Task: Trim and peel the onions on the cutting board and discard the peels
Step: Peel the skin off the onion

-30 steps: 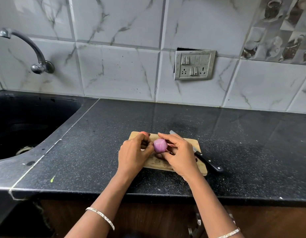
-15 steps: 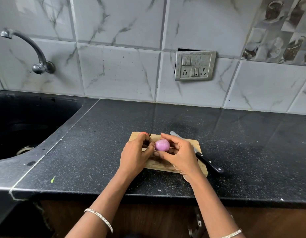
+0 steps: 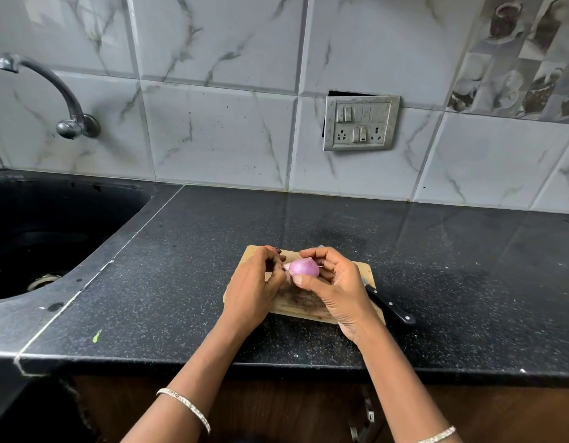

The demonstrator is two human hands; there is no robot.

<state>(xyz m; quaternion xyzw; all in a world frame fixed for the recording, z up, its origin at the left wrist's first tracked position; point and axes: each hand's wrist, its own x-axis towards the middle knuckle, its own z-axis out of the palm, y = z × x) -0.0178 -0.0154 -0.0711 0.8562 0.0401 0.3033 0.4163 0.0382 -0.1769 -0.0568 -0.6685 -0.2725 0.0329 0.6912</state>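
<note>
Onion: a small, round, pink-purple onion (image 3: pixel 303 267) with smooth, glossy flesh, a pale pointed end turned toward the left hand, and no dry brown skin on the side that shows.
Onion's place: held in the air just above the far middle of the pale wooden rectangular cutting board (image 3: pixel 297 303), between both hands.
Right hand (image 3: pixel 339 286): fingers curled round the onion, the thumb under its near side and the fingertips over its top and right side.
Left hand (image 3: pixel 254 287): fingers bent tight, their tips pinching at the onion's pale end; whether they hold loose peel cannot be told.
Board surface: dark purplish staining near the middle, between the wrists.
Knife: a black-handled knife (image 3: pixel 390 306) with pale rivets has its handle jutting past the board's right edge over the counter; the right hand hides most of the blade.
Counter: a black speckled stone counter (image 3: pixel 196 266) carries the board, with a small green scrap (image 3: pixel 97 335) lying well to the board's left.
Left of the board: a dark sink (image 3: pixel 27 199) under a curved metal tap (image 3: pixel 53 91).
Behind the board: a grey metal switch plate (image 3: pixel 361 123) on the marble-pattern tiled wall, any marking on it too small to read.
Wrists: a thin silver bangle (image 3: pixel 184 407) on the left, and another (image 3: pixel 436 435) on the right.
</note>
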